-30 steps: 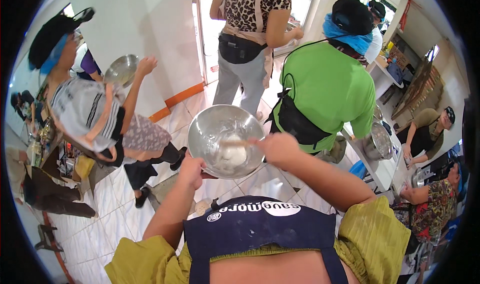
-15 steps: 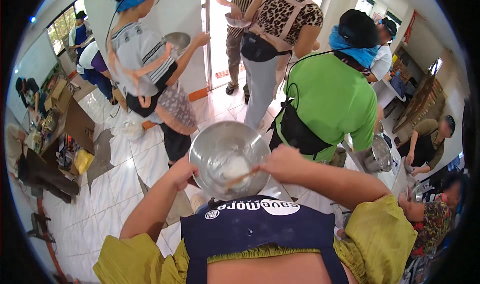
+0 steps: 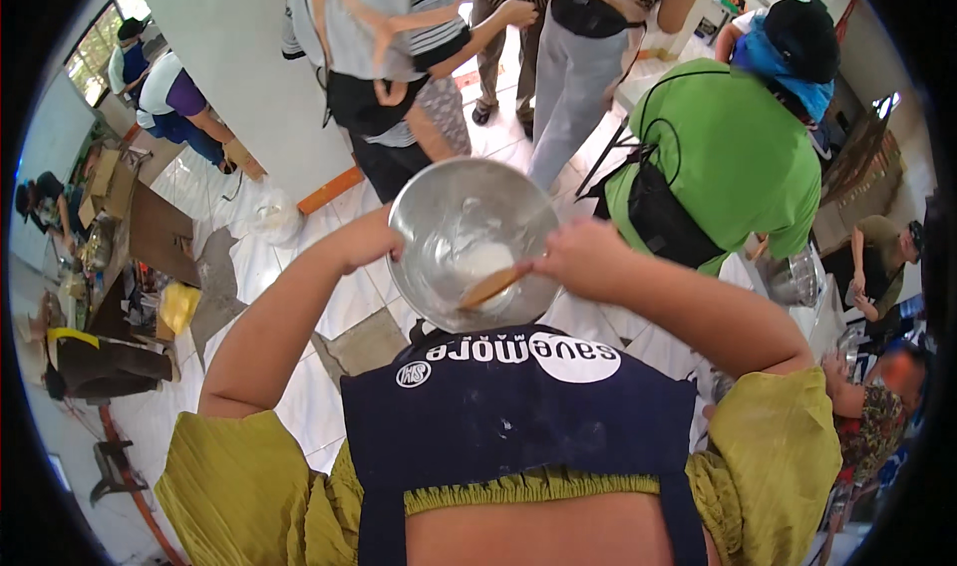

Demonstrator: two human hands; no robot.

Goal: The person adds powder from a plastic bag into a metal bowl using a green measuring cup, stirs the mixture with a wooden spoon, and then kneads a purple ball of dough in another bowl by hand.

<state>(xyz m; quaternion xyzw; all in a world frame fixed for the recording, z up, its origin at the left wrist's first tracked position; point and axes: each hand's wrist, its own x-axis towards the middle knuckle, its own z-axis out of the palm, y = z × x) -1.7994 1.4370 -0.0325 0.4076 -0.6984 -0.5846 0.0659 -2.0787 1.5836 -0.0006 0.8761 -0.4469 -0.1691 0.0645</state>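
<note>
A wide metal mixing bowl [image 3: 419,212] is in front of my dark apron, tilted so its inside shows. My left hand [image 3: 371,239] grips the bowl's left rim, fingers curled over the edge. A wooden spoon [image 3: 495,285] is in my right hand [image 3: 588,257], its fingers closed around the handle at the bowl's right side. The spoon's flat end reaches into the bowl. A pale, whitish mixture [image 3: 477,257] lies at the bottom and smears up the inner wall. Part of the spoon handle is hidden by my fingers.
A person in a green shirt [image 3: 733,167] stands close ahead on the right. Another in a white top [image 3: 369,27] stands ahead beyond the bowl. A metal pot [image 3: 795,279] sits to the right. Cardboard boxes [image 3: 105,182] and a yellow bag [image 3: 179,307] are at the left.
The bowl sits higher in the picture and farther from my apron. The spoon has shifted within it. The people ahead appear farther up and right as the view has moved.
</note>
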